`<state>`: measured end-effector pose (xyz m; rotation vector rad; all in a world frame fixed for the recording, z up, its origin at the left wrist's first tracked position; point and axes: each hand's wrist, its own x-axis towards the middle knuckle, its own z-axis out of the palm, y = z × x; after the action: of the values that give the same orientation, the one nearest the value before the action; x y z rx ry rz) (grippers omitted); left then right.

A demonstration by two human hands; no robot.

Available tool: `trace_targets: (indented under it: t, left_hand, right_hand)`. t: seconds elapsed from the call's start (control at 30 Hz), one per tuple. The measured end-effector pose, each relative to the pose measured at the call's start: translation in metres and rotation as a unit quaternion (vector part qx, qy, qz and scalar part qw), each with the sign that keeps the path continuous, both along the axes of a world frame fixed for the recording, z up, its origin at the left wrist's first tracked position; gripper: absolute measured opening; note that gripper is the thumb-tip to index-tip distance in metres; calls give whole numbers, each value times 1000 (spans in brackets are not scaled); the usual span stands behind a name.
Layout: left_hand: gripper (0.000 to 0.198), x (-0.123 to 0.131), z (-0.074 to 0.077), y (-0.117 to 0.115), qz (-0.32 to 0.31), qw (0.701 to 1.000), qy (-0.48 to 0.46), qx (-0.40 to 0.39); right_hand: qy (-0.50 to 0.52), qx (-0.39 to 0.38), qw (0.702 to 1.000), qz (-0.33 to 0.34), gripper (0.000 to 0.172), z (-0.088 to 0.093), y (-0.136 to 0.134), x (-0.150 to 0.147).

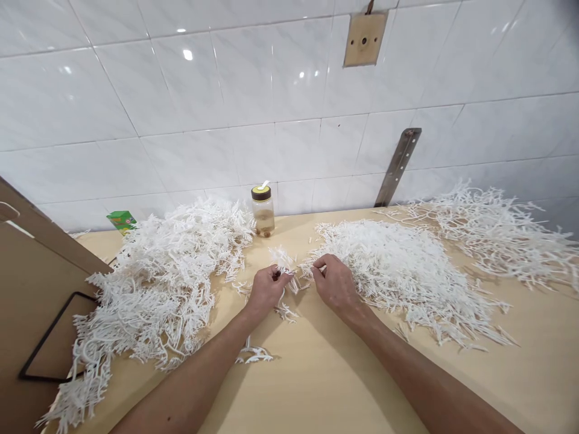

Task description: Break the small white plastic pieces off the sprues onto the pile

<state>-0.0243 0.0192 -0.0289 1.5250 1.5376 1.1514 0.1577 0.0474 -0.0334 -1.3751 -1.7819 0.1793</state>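
Observation:
Between two heaps of white branching plastic pieces, my left hand [266, 290] is pinched on a small white branched plastic piece [281, 259]. My right hand [335, 286] hovers to its right, at the near-left edge of the right heap [398, 265]. Its thumb and forefinger are curled together; whether anything small is between them I cannot make out. The larger left heap [167, 271] looks tangled, with longer branched strands. A few loose branched bits [254, 354] lie on the table below my left hand.
A lidded bottle [263, 212] with some liquid stands at the back of the wooden table [316, 386]. More white branched strands [506, 232] lie far right. A green box [121, 220] is behind the left heap, a cardboard box [36, 313] at left. A metal bracket [398, 167] leans against the tiled wall.

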Motion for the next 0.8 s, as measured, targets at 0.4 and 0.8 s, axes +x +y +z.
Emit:
trace_targets:
  t: [0.4,0.8]
  left_hand:
    - [25,4,9,-2,8,995,-100,-16]
    - [21,-1,1,2,-2,999,-36,-9]
  right_hand:
    - [92,-205,961,159,24,13,-23,-18]
    - [114,-238,951,162,22,16,-22,-16]
